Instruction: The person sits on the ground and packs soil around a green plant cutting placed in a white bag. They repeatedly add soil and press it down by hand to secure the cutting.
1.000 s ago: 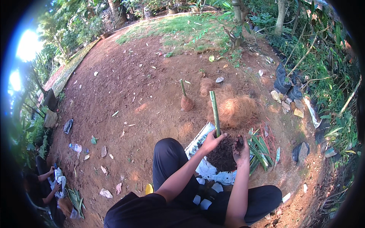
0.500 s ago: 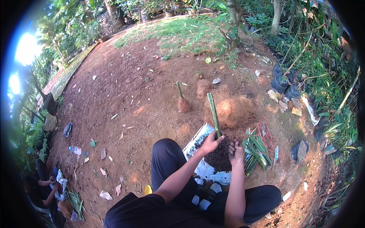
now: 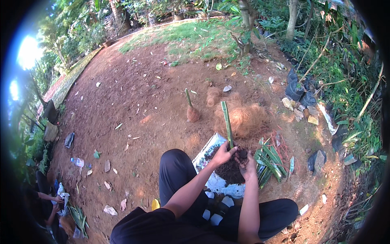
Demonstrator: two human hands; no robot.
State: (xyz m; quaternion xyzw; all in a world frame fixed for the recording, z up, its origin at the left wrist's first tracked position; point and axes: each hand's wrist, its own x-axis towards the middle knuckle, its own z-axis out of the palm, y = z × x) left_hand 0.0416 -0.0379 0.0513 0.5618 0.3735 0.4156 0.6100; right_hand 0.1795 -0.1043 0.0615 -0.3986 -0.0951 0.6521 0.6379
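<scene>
My left hand [image 3: 223, 155] is closed round the lower end of a long green snake plant leaf [image 3: 227, 120], which stands nearly upright. Close beside it, my right hand [image 3: 249, 167] cups a clump of dark soil [image 3: 243, 154], palm up, near the leaf's base. Below both hands, dark loose soil [image 3: 230, 173] lies on an opened white sack [image 3: 219, 186] in front of my crossed legs. Just beyond is a heap of brown coconut fibre [image 3: 248, 119]. Several cut snake plant leaves [image 3: 272, 160] lie to the right of my right hand.
A fibre-wrapped ball [image 3: 193, 114] with a leaf upright in it stands ahead on bare earth, near a small fibre tuft [image 3: 213, 96]. Red strings [image 3: 286, 148] lie at right. Stones [image 3: 300, 110] and black bags [image 3: 295, 88] line the right edge. Another person [image 3: 44, 203] works at lower left.
My right hand has turned palm up and now shows a clump of dark soil; before, its fingers were curled. The left hand still grips the leaf. The view has shifted slightly.
</scene>
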